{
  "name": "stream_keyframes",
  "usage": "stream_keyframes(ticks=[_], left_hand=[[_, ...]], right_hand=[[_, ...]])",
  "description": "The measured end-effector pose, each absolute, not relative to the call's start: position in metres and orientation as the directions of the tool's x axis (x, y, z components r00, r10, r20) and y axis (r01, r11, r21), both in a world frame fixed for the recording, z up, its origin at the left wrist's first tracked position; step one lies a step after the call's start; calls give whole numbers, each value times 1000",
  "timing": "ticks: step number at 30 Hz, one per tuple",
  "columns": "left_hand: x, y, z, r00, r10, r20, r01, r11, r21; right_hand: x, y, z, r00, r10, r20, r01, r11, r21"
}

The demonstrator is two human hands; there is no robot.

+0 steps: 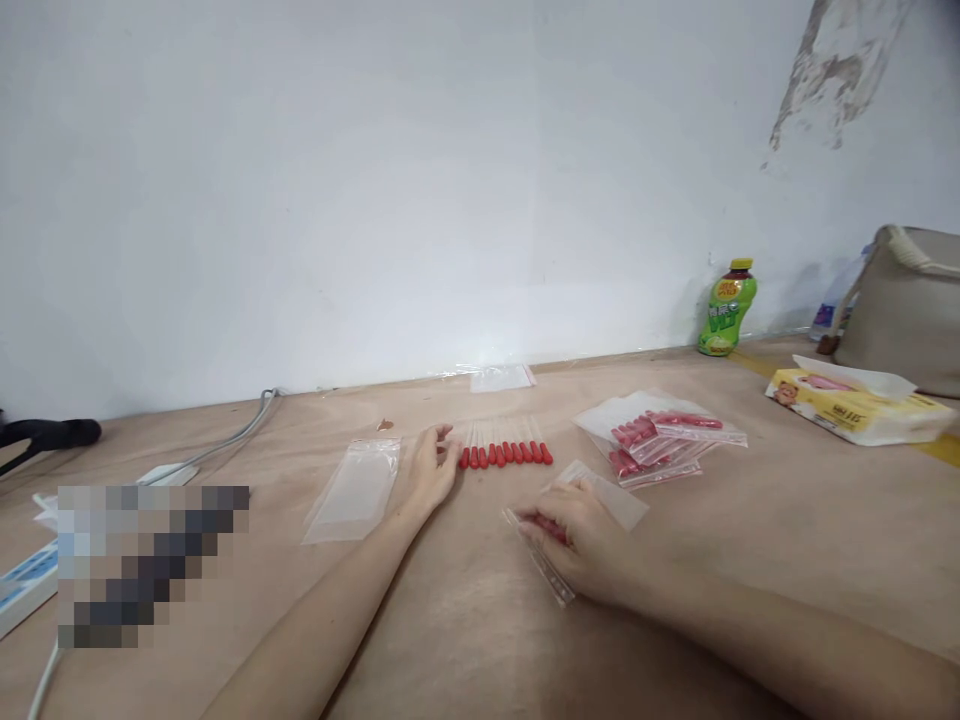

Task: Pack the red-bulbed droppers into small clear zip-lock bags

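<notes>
Across the tan table (750, 570), the left hand (433, 470), fingers together, is touching the red-capped tubes (506, 454) while the right hand (586, 548) is clamping a clear zip bag (615, 500), seemingly mid-filling, needing a fine pinch next.

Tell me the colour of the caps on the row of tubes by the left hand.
The caps are red; head view.
</notes>
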State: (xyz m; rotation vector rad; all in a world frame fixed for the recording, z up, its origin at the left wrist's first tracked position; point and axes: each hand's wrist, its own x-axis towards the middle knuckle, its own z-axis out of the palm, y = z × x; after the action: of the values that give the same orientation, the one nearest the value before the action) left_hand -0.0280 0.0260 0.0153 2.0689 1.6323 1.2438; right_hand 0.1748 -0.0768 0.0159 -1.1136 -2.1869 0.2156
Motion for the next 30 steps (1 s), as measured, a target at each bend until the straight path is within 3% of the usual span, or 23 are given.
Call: stream_keyframes(ticks=[3, 5, 8, 10, 15, 21, 30], left_hand=[[-25, 11, 13, 40, 842, 537, 701, -407, 585], [-21, -5, 10, 153, 838, 524, 688, -471, 552], [-13, -35, 6, 425, 801, 422, 631, -596, 496], [-7, -51, 4, 484, 806, 340, 624, -591, 512], [6, -56, -1, 377, 896, 236, 626, -434, 648], [5, -37, -8, 396, 906, 152, 351, -302, 886], [-2, -33, -7, 408, 906, 108, 277, -236, 931]], right_hand=[[187, -67, 20, -458, 741, 491, 624, 661, -416], [199, -59, 21, -555, 693, 459, 574, 719, -391], [214, -49, 18, -703, 600, 381, 475, 795, -376], [219, -45, 14, -736, 587, 337, 461, 799, -385], [210, -48, 6, -643, 677, 358, 537, 732, -420], [193, -56, 0, -450, 793, 410, 673, 603, -428], [192, -53, 9, -347, 829, 439, 763, 522, -381]])
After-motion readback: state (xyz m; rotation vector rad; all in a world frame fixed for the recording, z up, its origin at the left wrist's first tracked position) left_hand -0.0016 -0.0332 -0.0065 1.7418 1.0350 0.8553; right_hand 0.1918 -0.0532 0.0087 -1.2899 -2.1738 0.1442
